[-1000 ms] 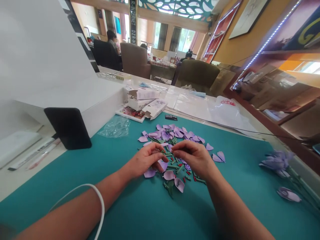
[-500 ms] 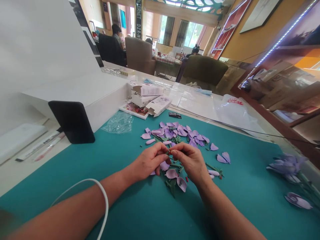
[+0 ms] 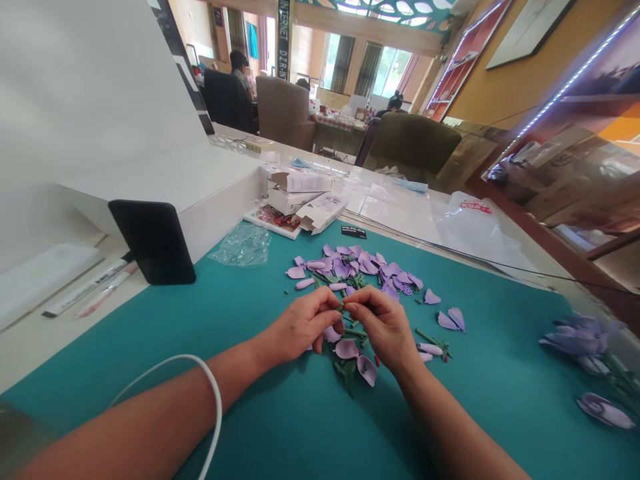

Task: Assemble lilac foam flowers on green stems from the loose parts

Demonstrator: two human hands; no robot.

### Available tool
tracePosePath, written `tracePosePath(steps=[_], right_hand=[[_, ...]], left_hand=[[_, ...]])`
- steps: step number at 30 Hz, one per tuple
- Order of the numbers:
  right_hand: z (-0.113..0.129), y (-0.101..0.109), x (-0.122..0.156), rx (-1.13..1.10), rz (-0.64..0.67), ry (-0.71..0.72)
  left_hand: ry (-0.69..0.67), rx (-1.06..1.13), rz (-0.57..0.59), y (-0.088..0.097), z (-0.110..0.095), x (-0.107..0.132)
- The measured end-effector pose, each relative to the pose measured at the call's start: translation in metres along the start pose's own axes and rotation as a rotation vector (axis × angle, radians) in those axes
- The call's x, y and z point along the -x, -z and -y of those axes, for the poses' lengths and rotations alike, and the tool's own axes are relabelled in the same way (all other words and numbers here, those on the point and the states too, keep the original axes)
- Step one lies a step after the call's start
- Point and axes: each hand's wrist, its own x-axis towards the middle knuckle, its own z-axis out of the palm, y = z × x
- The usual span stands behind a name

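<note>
My left hand [image 3: 303,322] and my right hand [image 3: 384,327] meet over the pile, both closed in a pinch. Between their fingertips is a tiny green piece [image 3: 342,307], mostly covered by the fingers. The left hand grips it; what sits in the right fingertips is too small to make out. Beyond the hands lies a heap of loose purple plastic petals [image 3: 341,268] with green stem parts among them. Nearer me are two cupped petals [image 3: 367,371], a green leaf piece [image 3: 345,375] and a small red piece [image 3: 377,361].
A green mat [image 3: 240,413] covers the table. On it are a crumpled clear bag [image 3: 241,245], a black card [image 3: 353,232] and a purple flower [image 3: 580,338]. A black tablet-like panel [image 3: 153,241] stands left; opened boxes [image 3: 320,210] lie behind. A white cable [image 3: 216,407] crosses my left forearm.
The whole view has shifted slightly, so things appear a little further right. Red showed at the fingertips before; now green shows there. Both hands stay pinched together in the same place.
</note>
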Motion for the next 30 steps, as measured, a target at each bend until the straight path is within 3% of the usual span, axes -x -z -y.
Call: tracePosePath(steps=[14,30], right_hand=[[-0.002,-0.002,0.000,0.117,0.029,0.123],[0.000,-0.001,-0.003,0.206,0.034,0.230]], left_hand=[[0.036,-0.107,-0.021,0.002,-0.007,0.000],[0.120,-0.152,-0.021,0.010,0.000,-0.006]])
